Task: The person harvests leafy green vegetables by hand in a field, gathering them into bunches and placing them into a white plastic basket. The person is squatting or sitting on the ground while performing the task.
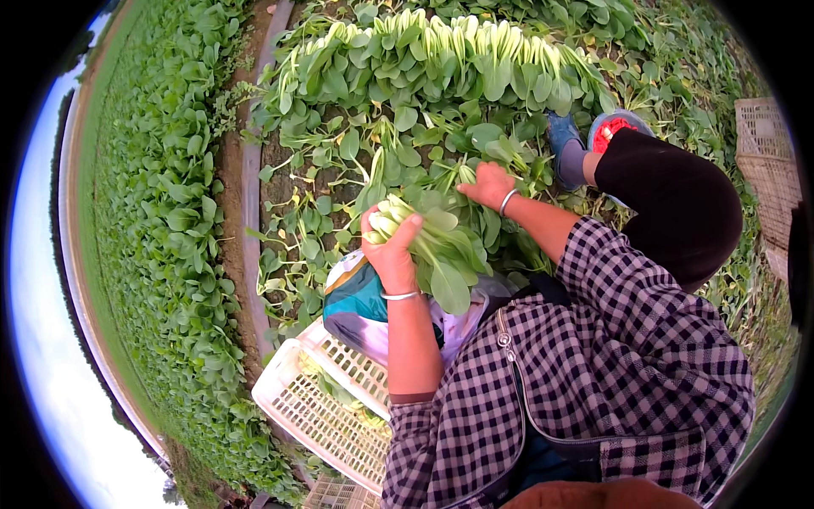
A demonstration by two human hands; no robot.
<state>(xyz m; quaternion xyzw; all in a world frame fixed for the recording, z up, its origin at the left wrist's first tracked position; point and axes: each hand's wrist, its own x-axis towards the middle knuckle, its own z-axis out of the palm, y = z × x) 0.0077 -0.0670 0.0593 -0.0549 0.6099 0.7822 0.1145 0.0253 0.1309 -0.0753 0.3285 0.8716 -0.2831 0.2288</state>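
My left hand [393,251] grips a bunch of bok choy [445,245], its pale stem bases gathered above the fingers and its leaves hanging to the right over my lap. My right hand [493,184] is low among the plants, fingers closed around the pale base of another bok choy [467,174]. The far end of that plant is hidden among leaves. Beyond both hands, a long row of cut bok choy [439,57] lies with stems pointing away and leaves towards me. Each wrist bears a metal bangle.
A white plastic crate [331,407] with some leaves inside stands at my left side. Another crate [766,165] is at the far right. My shoed foot [566,149] rests beside the row. A pale strip [251,223] and soil separate this bed from a dense green bed [172,210].
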